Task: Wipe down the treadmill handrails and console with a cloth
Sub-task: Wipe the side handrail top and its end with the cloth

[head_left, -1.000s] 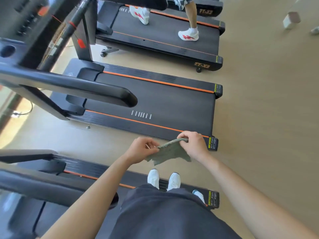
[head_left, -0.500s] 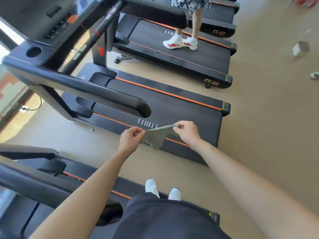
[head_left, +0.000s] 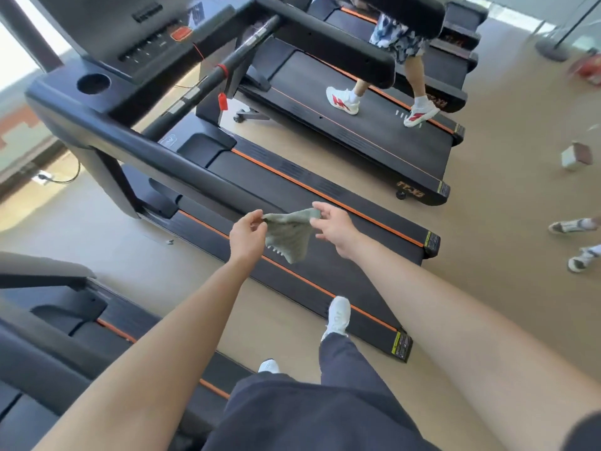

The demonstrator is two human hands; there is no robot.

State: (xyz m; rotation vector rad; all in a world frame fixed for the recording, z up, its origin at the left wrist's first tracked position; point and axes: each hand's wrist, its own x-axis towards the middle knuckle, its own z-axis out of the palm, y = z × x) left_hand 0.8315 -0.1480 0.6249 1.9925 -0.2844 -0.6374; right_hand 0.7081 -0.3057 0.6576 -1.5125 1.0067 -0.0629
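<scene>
Cloth [head_left: 287,234] is in the air between our 2 hands, top edge pulled roughly straight, the rest hanging down to a point. Left hand [head_left: 247,237] pinches the left corner between thumb and fingertips, fingers curled in. Right hand [head_left: 335,231] pinches the right corner with thumb and forefinger, and the other fingers hang loose and slightly spread below it. The cloth is grey-green and ribbed. It hangs in front of the belt [head_left: 341,219] of the middle treadmill, and we see it touching nothing but our fingers. The handrail [head_left: 156,154] runs diagonally down from the upper left, and its free end stops just beside our left hand in this view. We cannot tell how much gap there is in depth. The console [head_left: 130,30] sits upper left, well apart from the cloth, with 1 row of dark buttons and 1 orange-red button. A round cup holder [head_left: 93,83] sits just below it. A red clip [head_left: 222,101] hangs on a cord near the crossbar. On the far treadmill [head_left: 374,138] another person [head_left: 398,43] in patterned shorts has both white-and-red shoes on the belt. A 3rd treadmill [head_left: 48,336] fills the lower left. Our front white shoe [head_left: 338,315] is at the near edge of the middle treadmill's deck. A small box [head_left: 574,156] lies on the tan floor [head_left: 507,255] at right.
</scene>
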